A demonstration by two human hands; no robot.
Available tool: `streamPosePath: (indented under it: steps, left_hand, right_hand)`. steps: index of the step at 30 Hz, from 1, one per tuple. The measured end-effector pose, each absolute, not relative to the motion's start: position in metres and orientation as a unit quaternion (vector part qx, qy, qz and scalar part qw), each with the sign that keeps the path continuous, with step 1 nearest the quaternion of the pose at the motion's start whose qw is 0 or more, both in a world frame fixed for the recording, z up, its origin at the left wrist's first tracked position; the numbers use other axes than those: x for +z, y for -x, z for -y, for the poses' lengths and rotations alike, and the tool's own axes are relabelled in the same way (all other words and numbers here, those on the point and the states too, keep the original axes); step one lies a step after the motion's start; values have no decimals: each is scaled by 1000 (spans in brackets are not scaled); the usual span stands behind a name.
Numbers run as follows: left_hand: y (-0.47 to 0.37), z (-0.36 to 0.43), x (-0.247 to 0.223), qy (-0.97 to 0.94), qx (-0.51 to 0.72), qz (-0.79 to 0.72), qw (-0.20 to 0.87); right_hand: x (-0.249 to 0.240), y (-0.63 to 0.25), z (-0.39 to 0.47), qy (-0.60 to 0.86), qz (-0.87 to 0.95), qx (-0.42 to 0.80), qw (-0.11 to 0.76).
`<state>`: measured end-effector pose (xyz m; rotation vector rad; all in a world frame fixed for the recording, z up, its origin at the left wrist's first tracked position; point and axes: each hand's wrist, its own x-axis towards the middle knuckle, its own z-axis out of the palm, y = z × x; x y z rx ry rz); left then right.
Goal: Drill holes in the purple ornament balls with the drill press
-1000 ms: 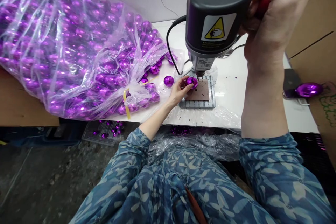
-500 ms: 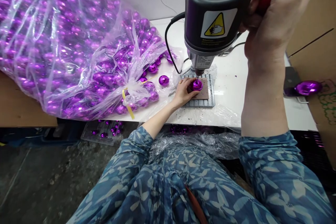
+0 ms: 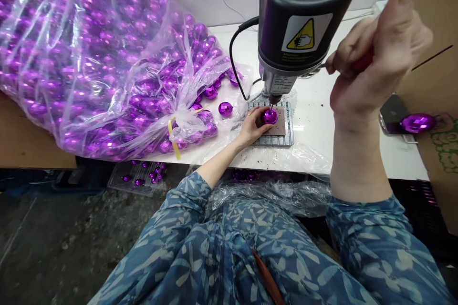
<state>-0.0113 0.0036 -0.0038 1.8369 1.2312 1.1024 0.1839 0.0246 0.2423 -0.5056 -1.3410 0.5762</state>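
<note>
A black bench drill press (image 3: 307,14) with a yellow warning label stands over a grey metal base (image 3: 289,139). My left hand (image 3: 251,127) grips a shiny purple faceted ball (image 3: 269,116) on a brown board (image 3: 281,127) laid on that base. The drill bit (image 3: 271,105) comes down to the ball's top; whether it is inside the ball I cannot tell. At the drill's right side, my right hand (image 3: 375,52) is closed round a lever with a red handle (image 3: 364,61).
A large clear bag (image 3: 107,66) of purple balls, tied with a yellow strip (image 3: 174,140), lies left. One loose ball (image 3: 225,108) sits beside it. A phone (image 3: 391,114) and another purple ball (image 3: 418,123) are right, by a cardboard box (image 3: 436,71). Dark shavings dot the white table (image 3: 315,119).
My right hand has moved down with the lever, swinging it away from the drill's side. My left hand still holds the ball under the bit. The view has shifted slightly.
</note>
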Motion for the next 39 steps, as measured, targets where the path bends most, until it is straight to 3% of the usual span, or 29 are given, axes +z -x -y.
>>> streamPosePath:
  steps: [19,39]
  left_hand:
    - [8,1,6,-695,425,-476,332]
    - [9,1,5,-699,422,-474,331]
  right_hand:
    - [183,-178,-18,172,562,122,800]
    - [151,-187,-27,150,593,52,789]
